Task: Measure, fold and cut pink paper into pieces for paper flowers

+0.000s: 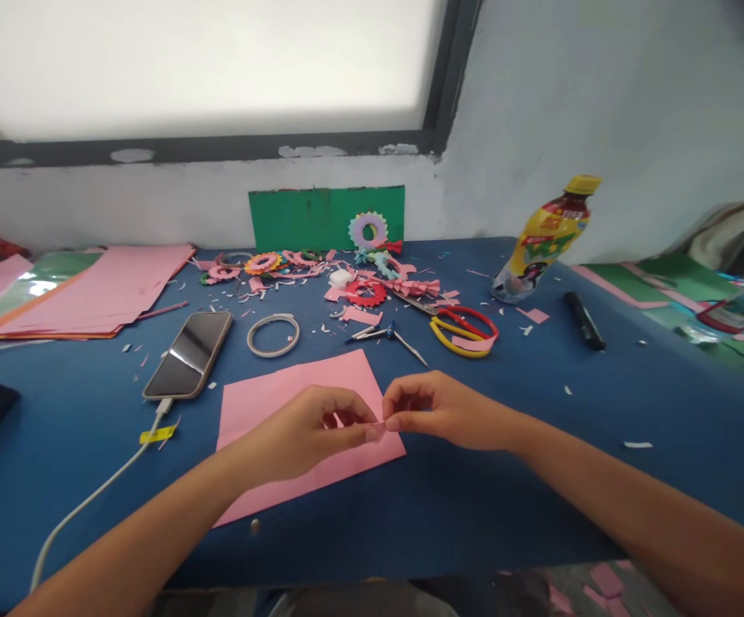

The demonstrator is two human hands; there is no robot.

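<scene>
My left hand (308, 433) and my right hand (440, 407) meet over a pink paper sheet (282, 394) lying on the blue table (539, 480). Both hands pinch a small pink paper piece (378, 428) between fingertips, held just above the sheet's right edge. The piece is tiny and mostly hidden by my fingers. Beyond the sheet lie a compass (388, 334) and red and yellow scissors (465, 330).
A phone (189, 353) on a white cable lies left of the sheet, a tape ring (273, 334) beside it. Paper cut-outs (321, 270) and a green card (327, 217) line the wall. A bottle (545, 240), black marker (583, 320) and pink paper stack (95, 287) stand around.
</scene>
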